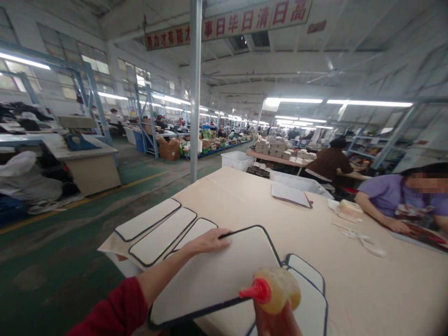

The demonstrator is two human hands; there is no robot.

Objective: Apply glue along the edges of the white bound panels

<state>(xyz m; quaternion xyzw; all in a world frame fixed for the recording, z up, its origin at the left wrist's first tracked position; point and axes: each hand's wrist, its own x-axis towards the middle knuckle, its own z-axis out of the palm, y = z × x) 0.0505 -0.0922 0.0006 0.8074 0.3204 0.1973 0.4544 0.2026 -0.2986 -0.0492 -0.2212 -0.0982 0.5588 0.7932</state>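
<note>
My left hand (212, 240) grips the upper edge of a white panel with dark edging (224, 270), thumb on its face. The panel is tilted up off the table, its rounded corners showing. In my right hand (276, 322) is a squeeze bottle (280, 289) of yellowish liquid with a red nozzle, pointing left near the panel's lower right edge. Part of that hand is cut off by the bottom of the frame. Several similar dark-edged panels (163, 238) lie side by side at the table's left. Others (310, 303) overlap to the right, partly behind the bottle.
The large table (350, 270) has a cream cover. On it are a flat grey-white panel (291, 194), white straps (364, 240) and a pale block (350, 210). A co-worker in purple (388, 196) sits at the right. A metal post (195, 93) and white bin (238, 161) stand beyond.
</note>
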